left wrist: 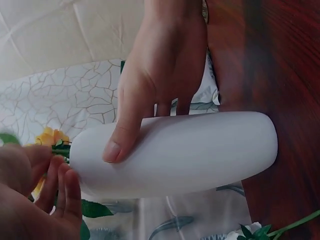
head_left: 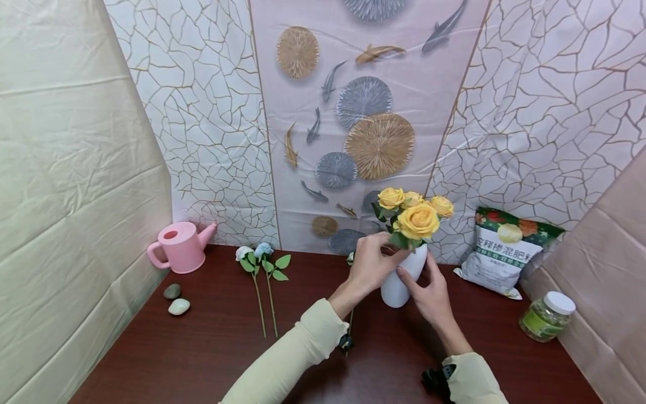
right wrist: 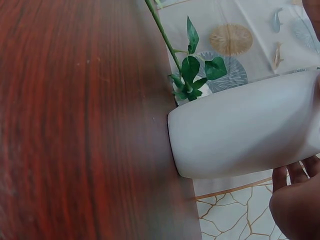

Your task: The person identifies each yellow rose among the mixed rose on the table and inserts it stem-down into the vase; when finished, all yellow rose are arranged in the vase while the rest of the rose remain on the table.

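A white vase (head_left: 395, 290) stands on the table, tilted slightly to the right. My right hand (head_left: 432, 292) holds its upper part, thumb on the near side and fingers around the far right side. Yellow roses (head_left: 418, 221) rise from the vase's mouth. At the rim, my left hand (head_left: 372, 262) pinches their green stems (left wrist: 61, 150) between thumb and fingers, as the left wrist view shows. The stem ends inside the vase are hidden. Behind my left wrist lies a white flower (head_left: 350, 258), mostly covered; its leafy stem (right wrist: 164, 34) shows in the right wrist view.
Left of my hands lie a white rose (head_left: 244, 253) and a blue rose (head_left: 263, 250). Farther left are a pink watering can (head_left: 184, 249) and two stones (head_left: 179, 306). On the right stand a fertilizer bag (head_left: 497, 255) and a white-lidded jar (head_left: 547, 317).
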`<control>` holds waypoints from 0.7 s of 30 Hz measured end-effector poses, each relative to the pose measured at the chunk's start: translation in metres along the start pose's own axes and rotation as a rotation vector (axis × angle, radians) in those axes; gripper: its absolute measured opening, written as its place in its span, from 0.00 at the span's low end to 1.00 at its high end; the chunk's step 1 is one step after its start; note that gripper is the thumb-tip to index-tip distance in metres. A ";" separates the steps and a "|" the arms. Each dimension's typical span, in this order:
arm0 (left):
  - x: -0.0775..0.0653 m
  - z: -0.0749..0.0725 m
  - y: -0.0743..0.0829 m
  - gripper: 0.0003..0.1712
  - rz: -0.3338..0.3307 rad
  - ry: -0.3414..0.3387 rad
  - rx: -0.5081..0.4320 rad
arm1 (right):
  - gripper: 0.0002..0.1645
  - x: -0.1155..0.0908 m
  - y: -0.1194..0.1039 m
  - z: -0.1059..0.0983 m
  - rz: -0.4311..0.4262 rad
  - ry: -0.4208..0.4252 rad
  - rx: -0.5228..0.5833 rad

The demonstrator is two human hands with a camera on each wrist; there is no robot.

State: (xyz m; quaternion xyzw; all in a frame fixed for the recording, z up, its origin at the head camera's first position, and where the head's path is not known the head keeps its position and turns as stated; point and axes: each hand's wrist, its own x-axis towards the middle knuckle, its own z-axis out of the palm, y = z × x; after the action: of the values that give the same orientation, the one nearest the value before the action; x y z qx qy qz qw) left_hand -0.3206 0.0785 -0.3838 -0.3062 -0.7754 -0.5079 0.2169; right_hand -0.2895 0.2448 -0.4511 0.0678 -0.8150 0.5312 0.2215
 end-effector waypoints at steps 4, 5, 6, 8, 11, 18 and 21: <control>-0.001 0.009 0.002 0.10 0.073 -0.015 0.029 | 0.44 -0.004 -0.010 -0.004 0.005 -0.015 -0.031; -0.001 0.011 0.002 0.10 0.081 -0.008 0.045 | 0.44 -0.004 -0.010 -0.004 -0.005 -0.014 -0.033; -0.001 0.014 0.002 0.10 0.086 0.002 0.070 | 0.44 -0.004 -0.010 -0.004 -0.017 -0.011 -0.033; 0.000 0.020 0.003 0.10 0.079 0.024 0.140 | 0.43 -0.004 -0.007 -0.005 -0.045 -0.003 -0.027; 0.001 0.026 0.004 0.10 0.038 0.045 0.245 | 0.44 -0.001 0.001 -0.004 -0.068 -0.005 0.010; -0.002 0.026 0.009 0.14 0.034 0.114 0.305 | 0.49 0.005 0.020 0.000 -0.046 -0.023 0.024; -0.005 0.024 0.010 0.14 0.073 0.181 0.275 | 0.48 0.003 0.014 0.000 -0.074 -0.011 0.025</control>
State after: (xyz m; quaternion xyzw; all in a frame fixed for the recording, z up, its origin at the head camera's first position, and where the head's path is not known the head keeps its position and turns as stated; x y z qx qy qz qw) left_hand -0.3107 0.1027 -0.3900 -0.2545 -0.8032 -0.4144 0.3440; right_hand -0.2971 0.2515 -0.4613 0.1035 -0.8063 0.5326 0.2358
